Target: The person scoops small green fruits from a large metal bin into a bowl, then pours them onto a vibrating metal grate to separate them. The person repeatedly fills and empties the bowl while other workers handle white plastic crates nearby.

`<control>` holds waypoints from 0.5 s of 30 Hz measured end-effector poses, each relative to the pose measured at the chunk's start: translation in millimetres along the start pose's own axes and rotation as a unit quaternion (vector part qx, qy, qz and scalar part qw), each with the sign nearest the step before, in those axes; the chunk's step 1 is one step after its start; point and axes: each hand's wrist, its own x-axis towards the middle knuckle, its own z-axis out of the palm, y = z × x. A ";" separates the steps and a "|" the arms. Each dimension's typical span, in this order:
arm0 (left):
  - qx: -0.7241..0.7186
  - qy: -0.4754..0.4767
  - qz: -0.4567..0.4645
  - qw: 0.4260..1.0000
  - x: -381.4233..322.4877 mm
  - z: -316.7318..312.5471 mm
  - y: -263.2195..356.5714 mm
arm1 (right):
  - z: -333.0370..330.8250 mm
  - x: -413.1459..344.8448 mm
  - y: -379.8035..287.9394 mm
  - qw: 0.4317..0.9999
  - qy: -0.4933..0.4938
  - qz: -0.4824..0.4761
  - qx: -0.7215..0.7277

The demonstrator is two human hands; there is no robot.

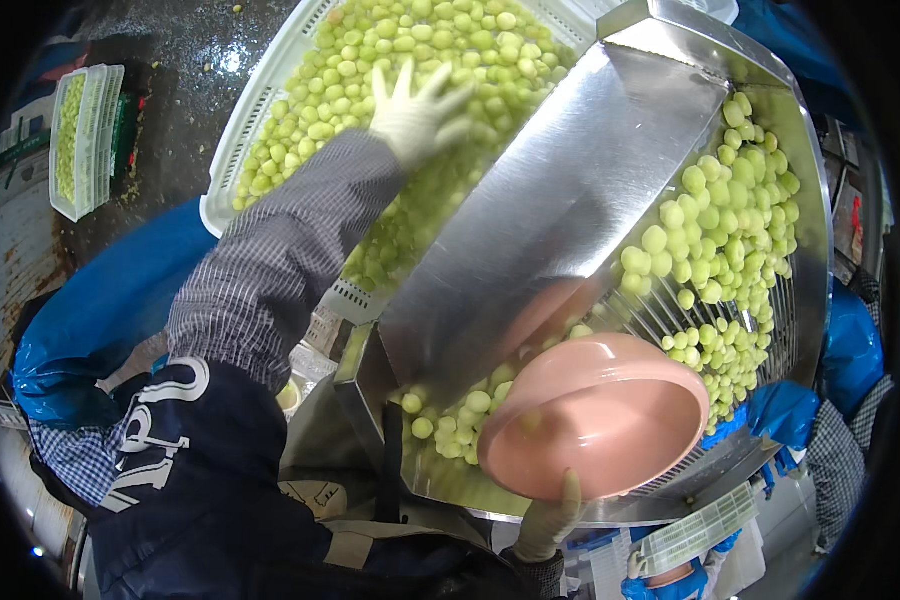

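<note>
My left hand [420, 112], in a pale glove, spreads its fingers over a heap of small round green fruits [360, 67] and holds nothing; its fingertips are blurred. The fruits fill a large white plastic crate [229, 161] with slotted walls. At the bottom, my right hand [551, 517], also gloved, grips the rim of a pink plastic bowl [600, 427], thumb over the edge and other fingers hidden. The bowl is tilted, its visible inside without fruit, above a stainless steel hopper [555, 165]. More green fruits [735, 217] lie in the hopper around the bowl.
Parallel metal bars [645, 304] form part of the hopper's floor. At far left, another white crate [86, 142] of green fruits stands on the wet floor [187, 45]. A person in blue sleeves [784, 412] is at right; another gloved hand [636, 564] touches a pale crate [697, 529] below.
</note>
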 end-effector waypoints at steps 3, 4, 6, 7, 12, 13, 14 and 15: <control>-0.019 -0.002 0.096 0.995 -81.5 42.0 -14.1 | 10.7 0.6 -16.4 0.995 0.021 0.080 0.055; 0.006 -0.002 0.120 0.993 -108.4 59.1 -21.5 | 9.3 2.0 -17.2 0.996 0.015 0.072 0.050; 0.023 -0.032 0.158 0.987 -149.2 67.0 -34.3 | 2.5 3.1 -7.9 1.000 -0.008 0.009 0.017; 0.018 -0.063 0.171 0.983 -165.6 64.0 -39.4 | 0.0 1.5 -3.6 1.000 -0.015 -0.006 0.015; 0.041 -0.027 0.102 0.994 -199.0 97.2 -109.5 | -11.1 -0.5 13.6 0.997 -0.027 0.028 0.061; 0.061 0.013 0.096 0.993 -196.5 94.7 -118.4 | -11.8 -2.2 15.1 0.996 -0.023 0.041 0.078; -0.149 0.019 -0.048 0.988 -190.9 94.1 -123.5 | -12.4 -3.4 16.6 0.994 -0.018 0.055 0.096; -0.348 0.021 -0.189 0.918 -181.9 69.4 -123.6 | -12.7 -4.5 15.0 0.988 -0.010 0.082 0.129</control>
